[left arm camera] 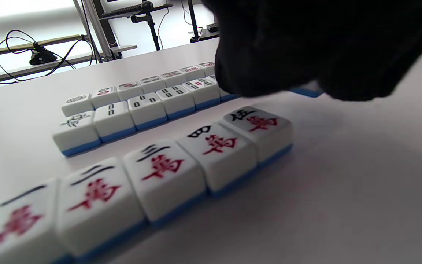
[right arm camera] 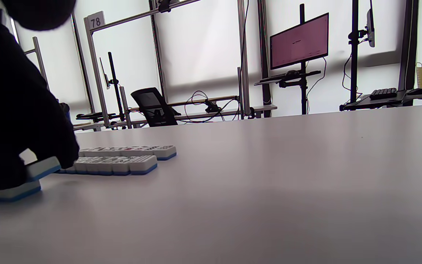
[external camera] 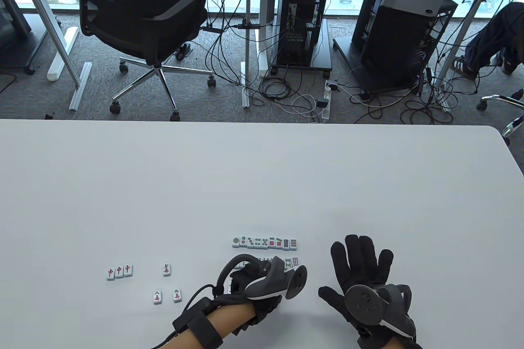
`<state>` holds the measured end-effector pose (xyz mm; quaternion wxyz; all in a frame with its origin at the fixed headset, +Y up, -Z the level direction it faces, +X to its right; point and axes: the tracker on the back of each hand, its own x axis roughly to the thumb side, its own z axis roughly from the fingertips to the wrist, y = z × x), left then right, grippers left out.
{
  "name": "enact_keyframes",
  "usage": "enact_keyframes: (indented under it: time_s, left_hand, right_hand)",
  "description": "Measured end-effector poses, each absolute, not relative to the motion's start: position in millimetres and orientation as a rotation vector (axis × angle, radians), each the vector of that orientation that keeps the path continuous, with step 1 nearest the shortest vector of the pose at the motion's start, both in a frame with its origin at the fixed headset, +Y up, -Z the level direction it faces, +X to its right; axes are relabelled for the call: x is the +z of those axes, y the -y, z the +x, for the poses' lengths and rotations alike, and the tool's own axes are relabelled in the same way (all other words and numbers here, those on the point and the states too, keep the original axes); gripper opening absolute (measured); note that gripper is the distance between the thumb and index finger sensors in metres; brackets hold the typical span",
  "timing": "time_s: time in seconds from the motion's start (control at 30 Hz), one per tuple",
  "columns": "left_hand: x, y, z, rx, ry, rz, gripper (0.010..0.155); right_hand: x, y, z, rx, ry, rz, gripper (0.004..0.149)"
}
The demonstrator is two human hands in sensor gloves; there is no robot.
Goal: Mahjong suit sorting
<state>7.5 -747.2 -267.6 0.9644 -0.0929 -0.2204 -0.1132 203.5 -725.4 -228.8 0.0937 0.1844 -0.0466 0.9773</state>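
Left hand (external camera: 262,283) curled low over the desk (external camera: 262,185), fingers (left arm camera: 306,55) hanging above the near end of the tile rows; a blue-backed tile edge (left arm camera: 306,91) peeks out under the fingertips, though whether pinched or merely covered cannot be told. Right hand (external camera: 364,279) flat on the desk well to the right of the tiles, fingers spread apart, holding nothing.

Just beyond the left hand: a row of dots tiles (external camera: 265,242), and closer in, a bamboo row (left arm camera: 141,108) partly hidden by the tracker. Directly under the left wrist, a row of character tiles (left arm camera: 159,172) laid side by side, touching, faces up, red and black marks.

Further left of the left hand: three red dragon tiles (external camera: 119,271) side by side, then three loose character tiles (external camera: 166,283) set apart from one another.

In the right wrist view, the two rows (right arm camera: 123,159) low on the desk to the left.
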Motion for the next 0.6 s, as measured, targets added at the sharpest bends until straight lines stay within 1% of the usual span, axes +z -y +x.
enact_keyframes:
  time_s: [0.17,0.37,0.5,0.6]
  left_hand:
    - [-268,758,8,-0.31,0.436,-0.228,0.062]
    - [-265,756,6,-0.353,0.444,-0.237,0.065]
    - [-256,744,-9,-0.333,0.449,-0.176,0.068]
    - [-256,730,-33,-0.28,0.459,-0.139,0.067]
  right_hand:
    - [-229,725,204,2.902,0.138,0.549,0.091]
    - [-229,725,204,2.912,0.135,0.544,0.091]
    - [-229,725,206,2.91,0.14,0.528,0.091]
    - [-229,725,207,2.911,0.135,0.527,0.091]
